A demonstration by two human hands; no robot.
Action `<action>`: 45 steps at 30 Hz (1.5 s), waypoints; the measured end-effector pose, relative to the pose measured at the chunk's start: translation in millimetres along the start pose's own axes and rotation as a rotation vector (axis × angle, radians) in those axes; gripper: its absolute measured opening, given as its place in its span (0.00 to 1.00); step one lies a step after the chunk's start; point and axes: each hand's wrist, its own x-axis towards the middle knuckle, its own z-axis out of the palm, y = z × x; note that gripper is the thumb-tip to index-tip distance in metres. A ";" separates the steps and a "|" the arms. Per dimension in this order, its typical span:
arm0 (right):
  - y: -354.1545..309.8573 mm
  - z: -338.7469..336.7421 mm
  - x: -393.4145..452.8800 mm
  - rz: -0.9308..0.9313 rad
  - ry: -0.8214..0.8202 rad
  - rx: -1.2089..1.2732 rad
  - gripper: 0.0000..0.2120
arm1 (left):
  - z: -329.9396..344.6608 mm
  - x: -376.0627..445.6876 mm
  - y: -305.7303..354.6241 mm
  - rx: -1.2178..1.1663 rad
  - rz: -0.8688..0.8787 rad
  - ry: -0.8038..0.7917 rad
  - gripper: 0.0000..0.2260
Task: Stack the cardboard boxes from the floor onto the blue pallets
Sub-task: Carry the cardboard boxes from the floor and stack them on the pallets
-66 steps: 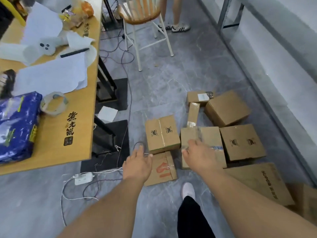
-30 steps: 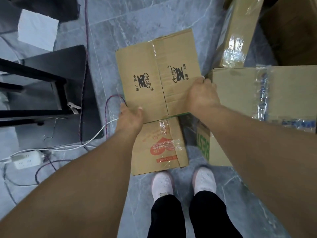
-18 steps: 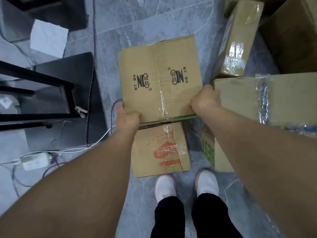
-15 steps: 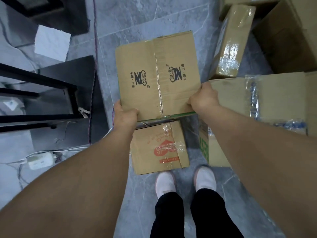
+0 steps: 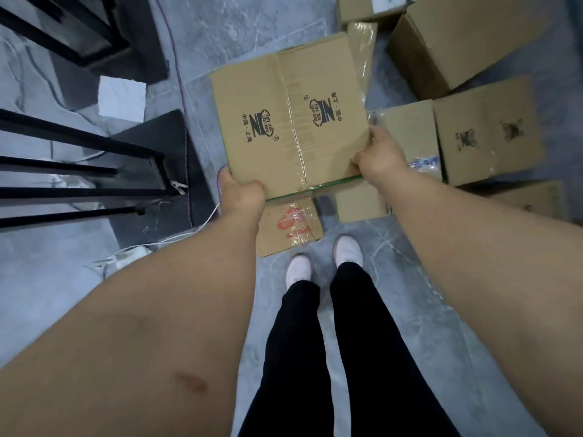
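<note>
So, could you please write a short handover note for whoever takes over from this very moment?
Left hand: grips the near left corner of the logo box.
Right hand: grips its near right corner.
The logo box is held flat between both hands, apparently lifted above the red-print box on the floor.
Other boxes lie on the floor to the right: a twin-logo box, a big box, a taped box.
Done: one box picked up. No pallet is in view.
Left: carry this box to the blue pallets, then fetch the rest.

Held box (image 5: 290, 121) above small box (image 5: 288, 227)
</note>
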 end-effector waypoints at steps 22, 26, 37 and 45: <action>151.1 -134.3 -311.0 0.267 0.602 0.407 0.16 | -18.1 -260.2 19.5 0.519 0.654 -0.580 0.25; 203.1 -148.6 -369.0 0.329 0.728 0.514 0.14 | -2.5 -327.0 -5.0 0.569 0.767 -0.702 0.22; 355.0 -137.0 -529.3 0.480 0.978 0.746 0.17 | 21.1 -487.9 -119.8 0.835 0.989 -0.941 0.20; 437.9 -93.6 -625.9 0.677 1.124 0.900 0.12 | 40.8 -566.4 -219.7 1.007 1.135 -1.085 0.18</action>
